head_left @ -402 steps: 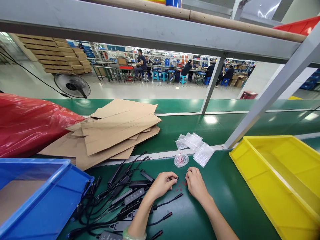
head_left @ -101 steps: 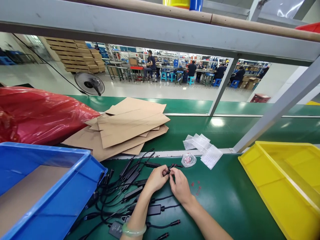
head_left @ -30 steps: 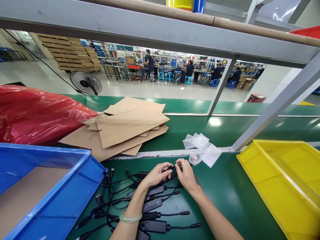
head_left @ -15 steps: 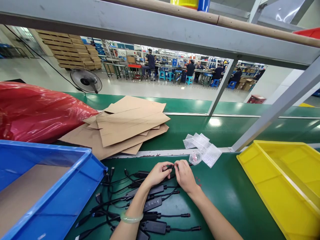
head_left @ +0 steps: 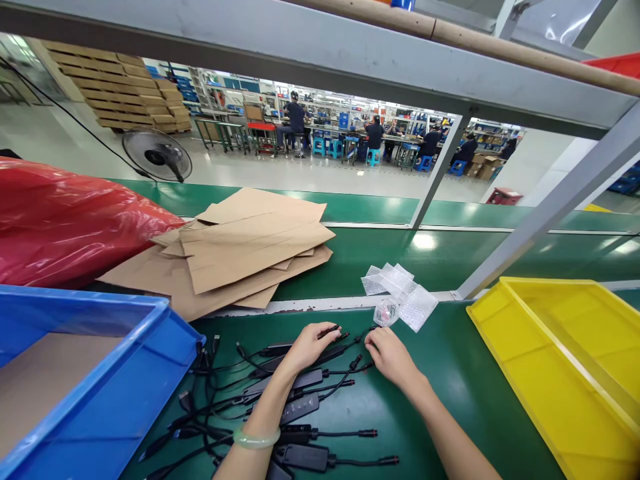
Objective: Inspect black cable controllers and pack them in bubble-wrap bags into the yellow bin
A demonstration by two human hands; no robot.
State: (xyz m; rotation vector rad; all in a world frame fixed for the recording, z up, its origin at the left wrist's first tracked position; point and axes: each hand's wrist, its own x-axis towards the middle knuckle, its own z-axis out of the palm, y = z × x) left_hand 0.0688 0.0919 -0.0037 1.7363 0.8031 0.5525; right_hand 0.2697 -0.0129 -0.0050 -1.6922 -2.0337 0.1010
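Several black cables with flat inline boxes (head_left: pixel 305 457) lie side by side on the green bench top (head_left: pixel 450 400), with their thin connector ends pointing right. My left hand (head_left: pixel 313 345), a pale green bangle (head_left: pixel 256 438) on its wrist, has its fingers closed round a black cable end (head_left: pixel 327 331) above the upper cables. To the right, my right hand (head_left: pixel 391 353) is low over the bench, fingertips together beside another cable's connector. Whatever is between those fingertips is hidden. Just beyond it sits a small clear bag (head_left: pixel 386 312) with red bits inside.
Bubble-wrap pouches (head_left: pixel 418 307) lie past the small bag. Flat cardboard sheets (head_left: pixel 255 247) are stacked at the back left beside a red plastic bag (head_left: pixel 75 223). A blue bin (head_left: pixel 100 380) stands left, a yellow bin (head_left: pixel 555 373) right. A metal frame (head_left: pixel 440 173) crosses ahead.
My hands were together at the cable end and are now apart. My right hand has moved right and down to the bench; the left keeps the cable end. The view has shifted slightly.
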